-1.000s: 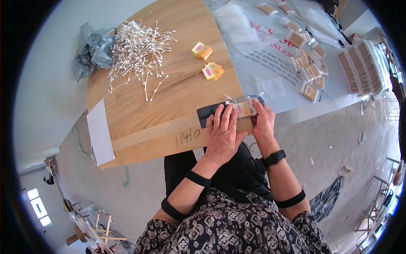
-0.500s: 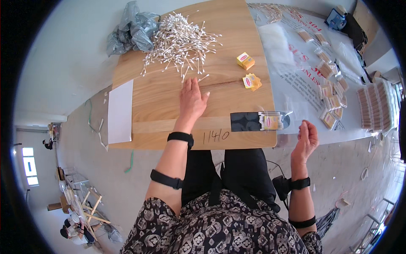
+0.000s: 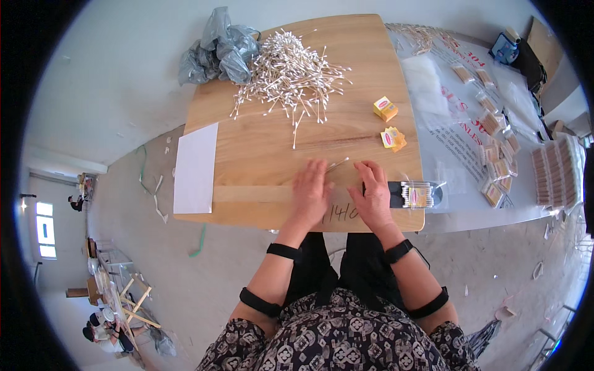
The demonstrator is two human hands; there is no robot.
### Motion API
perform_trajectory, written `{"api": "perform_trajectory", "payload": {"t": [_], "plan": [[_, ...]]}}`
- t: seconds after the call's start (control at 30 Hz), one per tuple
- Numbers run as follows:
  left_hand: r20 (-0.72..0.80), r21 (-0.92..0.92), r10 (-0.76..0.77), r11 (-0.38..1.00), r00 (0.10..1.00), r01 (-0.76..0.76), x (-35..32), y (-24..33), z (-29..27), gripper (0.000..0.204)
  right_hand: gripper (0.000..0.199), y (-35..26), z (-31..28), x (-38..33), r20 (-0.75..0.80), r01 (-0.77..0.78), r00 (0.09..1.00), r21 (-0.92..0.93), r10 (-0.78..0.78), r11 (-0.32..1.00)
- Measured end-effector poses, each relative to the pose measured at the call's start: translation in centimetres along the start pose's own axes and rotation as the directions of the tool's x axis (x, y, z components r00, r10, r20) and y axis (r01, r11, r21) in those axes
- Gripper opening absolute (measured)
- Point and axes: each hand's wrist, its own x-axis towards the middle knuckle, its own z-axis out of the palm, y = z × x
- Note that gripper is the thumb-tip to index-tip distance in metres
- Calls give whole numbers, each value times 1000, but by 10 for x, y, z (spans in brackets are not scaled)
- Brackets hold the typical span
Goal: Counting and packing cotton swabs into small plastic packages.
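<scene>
A single cotton swab lies on the wooden table between my two hands. My left hand, slightly blurred, is flat with its fingers stretched forward beside the swab's left end. My right hand is just to the right, thumb and fingers apart, nothing visible between them. Its fingertips are near the swab's right tip. Beyond my right hand, a clear bag of cotton swabs with a yellow card rests on a dark strip, which my hand partly covers.
A big pile of loose cotton swabs sits at the back, beside a grey plastic bag. Yellow cards lie at right, white paper at left. The plastic-covered surface holds several swab packs and a stack of packs.
My left hand has drawn back toward me from near the pile, and the loose swab now lies closer. My right hand has swung in from beyond the table's right edge.
</scene>
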Motion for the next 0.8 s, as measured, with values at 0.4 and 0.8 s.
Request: {"api": "perform_trajectory", "payload": {"t": [0.4, 0.8], "plan": [[-227, -159, -506, 862, 832, 481, 107, -84, -22, 17, 21, 0, 40, 30, 76, 123, 991, -277, -106, 953], [-115, -211, -39, 977, 993, 14, 30, -33, -20, 11, 14, -3, 38, 8, 75, 181, 982, -126, -173, 975]]}}
